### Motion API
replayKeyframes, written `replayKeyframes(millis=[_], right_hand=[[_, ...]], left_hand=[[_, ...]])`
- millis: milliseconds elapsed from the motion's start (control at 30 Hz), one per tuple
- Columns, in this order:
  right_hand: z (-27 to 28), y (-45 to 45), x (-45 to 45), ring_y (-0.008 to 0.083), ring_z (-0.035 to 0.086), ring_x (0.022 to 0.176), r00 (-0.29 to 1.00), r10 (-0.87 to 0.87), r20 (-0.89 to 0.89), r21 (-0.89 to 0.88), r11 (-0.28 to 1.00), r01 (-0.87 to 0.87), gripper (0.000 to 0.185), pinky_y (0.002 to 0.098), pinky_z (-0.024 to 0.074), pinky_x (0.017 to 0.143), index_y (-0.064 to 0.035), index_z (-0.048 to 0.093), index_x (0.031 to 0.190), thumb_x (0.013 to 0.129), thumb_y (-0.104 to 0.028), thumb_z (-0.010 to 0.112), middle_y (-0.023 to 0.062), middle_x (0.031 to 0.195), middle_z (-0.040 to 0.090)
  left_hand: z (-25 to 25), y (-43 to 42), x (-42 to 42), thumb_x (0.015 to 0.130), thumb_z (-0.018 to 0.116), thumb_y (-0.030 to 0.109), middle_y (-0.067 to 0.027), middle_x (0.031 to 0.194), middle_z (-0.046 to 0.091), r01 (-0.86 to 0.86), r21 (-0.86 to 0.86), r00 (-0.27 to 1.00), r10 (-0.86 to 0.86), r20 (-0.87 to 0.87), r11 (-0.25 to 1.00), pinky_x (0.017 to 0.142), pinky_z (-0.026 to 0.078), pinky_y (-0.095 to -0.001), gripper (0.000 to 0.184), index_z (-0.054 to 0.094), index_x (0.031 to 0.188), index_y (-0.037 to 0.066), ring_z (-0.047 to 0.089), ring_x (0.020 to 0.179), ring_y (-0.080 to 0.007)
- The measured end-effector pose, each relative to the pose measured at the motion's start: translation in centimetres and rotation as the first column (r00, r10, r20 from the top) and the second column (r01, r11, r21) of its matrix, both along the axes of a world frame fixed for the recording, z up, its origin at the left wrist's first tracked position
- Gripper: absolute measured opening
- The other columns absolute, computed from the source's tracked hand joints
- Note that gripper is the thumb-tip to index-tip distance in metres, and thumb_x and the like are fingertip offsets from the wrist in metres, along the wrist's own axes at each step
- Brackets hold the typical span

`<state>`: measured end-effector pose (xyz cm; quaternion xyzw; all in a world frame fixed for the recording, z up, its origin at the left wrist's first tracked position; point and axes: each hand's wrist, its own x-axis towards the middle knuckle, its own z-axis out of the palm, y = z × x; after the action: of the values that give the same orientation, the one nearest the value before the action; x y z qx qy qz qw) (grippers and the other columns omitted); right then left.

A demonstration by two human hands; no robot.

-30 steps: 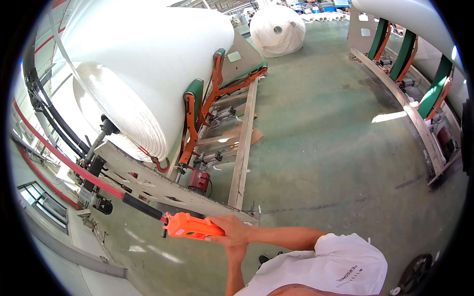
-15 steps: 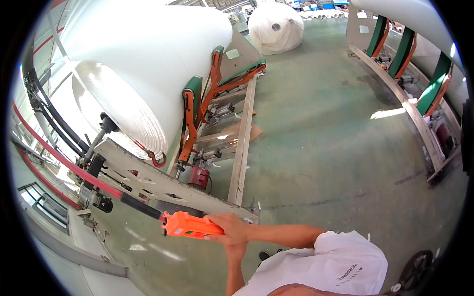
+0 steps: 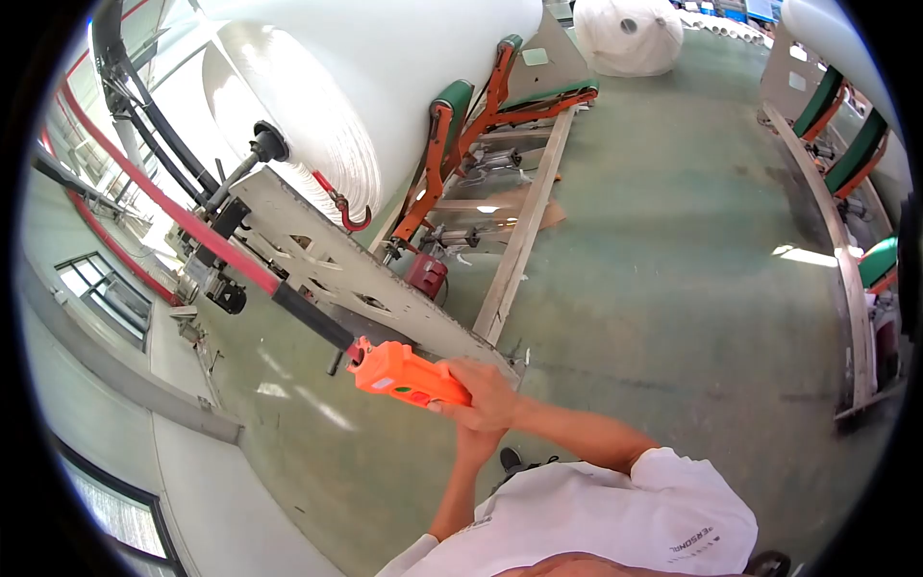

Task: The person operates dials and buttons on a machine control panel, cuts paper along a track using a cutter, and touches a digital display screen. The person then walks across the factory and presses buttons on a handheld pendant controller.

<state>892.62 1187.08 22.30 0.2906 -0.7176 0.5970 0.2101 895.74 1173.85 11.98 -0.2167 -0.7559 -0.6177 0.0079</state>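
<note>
- Head view: the scene lies farther right in frame than half a second ago, and more wall (image 3: 202,481) shows; this suggests a turn of the head, with the hold much the same.
- The right hand (image 3: 490,392) is wrapped around the lower end of the orange pendant control (image 3: 394,371), which hangs at a slant from a red cable (image 3: 216,240) in front of the body.
- The left hand (image 3: 475,444) is below and partly behind the right; I cannot tell whether it grasps anything.
- A red hook (image 3: 354,220) is near the end of the big white roll (image 3: 423,77).
- A pale side plate (image 3: 370,279) stands between the person and the orange arms (image 3: 437,159), a likely obstacle.
- Beyond, a wrapped roll (image 3: 630,53) rests on the green floor (image 3: 654,250).
</note>
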Motion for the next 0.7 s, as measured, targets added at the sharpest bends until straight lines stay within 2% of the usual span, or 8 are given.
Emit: replayKeyframes(millis=[100,167,267,467,700], right_hand=[[-0.5,0.0,0.0,0.0376,0.06,0.082,1.0,0.006,-0.002,0.028,1.0,-0.006,0.045,0.0449,0.0481,0.073,-0.0055,0.053,0.111,0.088,-0.041,0.07,0.0151,0.091,0.059],[-0.8,0.0,0.0,0.0374,0.06,0.083,1.0,0.008,0.004,0.043,0.999,-0.008,0.046,0.0451,0.0479,0.073,-0.0058,0.053,0.112,0.089,-0.042,0.069,0.0154,0.091,0.059],[-0.7,-0.3,0.3,0.0374,0.06,0.083,1.0,0.018,0.015,0.037,0.999,-0.018,0.046,0.0454,0.0477,0.074,-0.0061,0.052,0.113,0.089,-0.043,0.068,0.0159,0.092,0.059],[-1.2,-0.7,0.4,0.0368,0.06,0.085,1.0,0.0,-0.032,0.015,1.0,0.0,0.048,0.045,0.0477,0.074,-0.0051,0.052,0.113,0.089,-0.043,0.067,0.0158,0.092,0.059],[-1.1,-0.9,0.6,0.0366,0.06,0.086,0.997,-0.027,-0.066,-0.032,0.999,0.025,0.049,0.0448,0.0476,0.074,-0.0034,0.052,0.113,0.088,-0.042,0.068,0.0157,0.094,0.059]], left_hand=[[-2.7,-0.8,-0.3,0.088,0.07,0.008,-0.0102,0.135,0.05,0.011,0.027,0.999,-0.012,0.04,1.0,0.104,0.043,-0.0383,0.059,0.044,0.14,0.001,0.049,0.124,-0.0234],[-1.6,-0.2,0.0,0.09,0.069,0.013,-0.0077,0.134,0.049,0.014,0.07,0.999,-0.017,0.04,0.997,0.103,0.043,-0.0379,0.059,0.043,0.141,0.003,0.048,0.122,-0.0213],[-1.2,-0.7,0.0,0.086,0.068,0.004,-0.0111,0.138,0.046,0.012,0.013,1.0,-0.012,0.015,1.0,0.106,0.041,-0.0384,0.061,0.042,0.141,0.001,0.047,0.126,-0.0237],[-0.2,-0.1,0.5,0.085,0.07,0.006,-0.0104,0.134,0.049,-0.014,0.01,0.998,0.014,-0.066,1.0,0.103,0.043,-0.0383,0.061,0.043,0.14,0.001,0.05,0.121,-0.0235],[0.8,0.4,1.4,0.084,0.073,0.008,-0.0098,0.132,0.052,-0.048,0.059,0.999,0.049,-0.013,0.997,0.102,0.044,-0.0384,0.059,0.047,0.137,0.001,0.051,0.12,-0.023]])
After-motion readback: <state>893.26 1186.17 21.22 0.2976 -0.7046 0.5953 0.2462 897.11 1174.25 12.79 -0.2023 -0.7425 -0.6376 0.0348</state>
